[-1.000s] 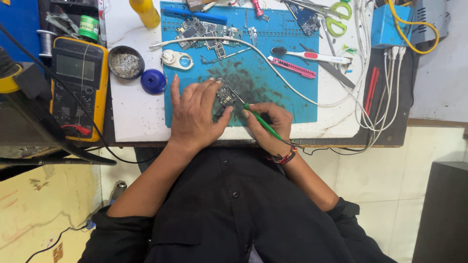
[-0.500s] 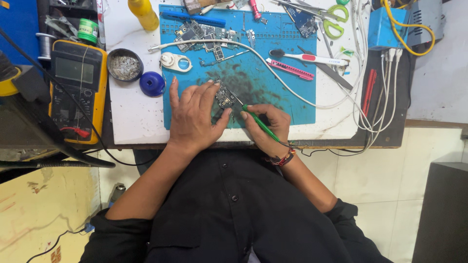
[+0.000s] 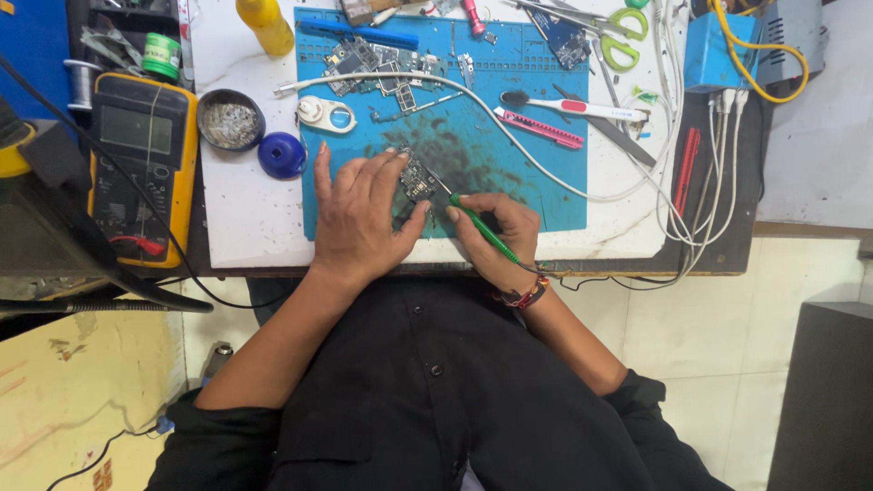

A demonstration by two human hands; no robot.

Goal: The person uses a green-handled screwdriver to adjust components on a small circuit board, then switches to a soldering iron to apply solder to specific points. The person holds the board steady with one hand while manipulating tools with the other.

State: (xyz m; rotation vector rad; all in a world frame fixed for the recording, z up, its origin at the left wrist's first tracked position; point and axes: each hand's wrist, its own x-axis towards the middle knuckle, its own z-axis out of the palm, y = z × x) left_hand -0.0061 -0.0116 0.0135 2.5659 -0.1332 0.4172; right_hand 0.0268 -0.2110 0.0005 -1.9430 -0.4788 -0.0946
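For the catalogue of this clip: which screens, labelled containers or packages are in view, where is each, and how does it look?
Multimeter: left of the white table, yellow-edged dark body, grey rectangular screen, dial below.
Green-capped container: above the multimeter, small, round, with a label band.
Yellow bottle: top edge, left of the blue mat, plain.
Blue box: top right, square, yellow cable on it.
Round tin: beside the multimeter, open, grey contents.

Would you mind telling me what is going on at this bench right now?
A person in a black shirt is working on a small circuit board on a blue mat. The left hand lies flat on the board, holding it down. The right hand holds a green-handled tool with its tip at the board's edge. A yellow multimeter sits off to the left.
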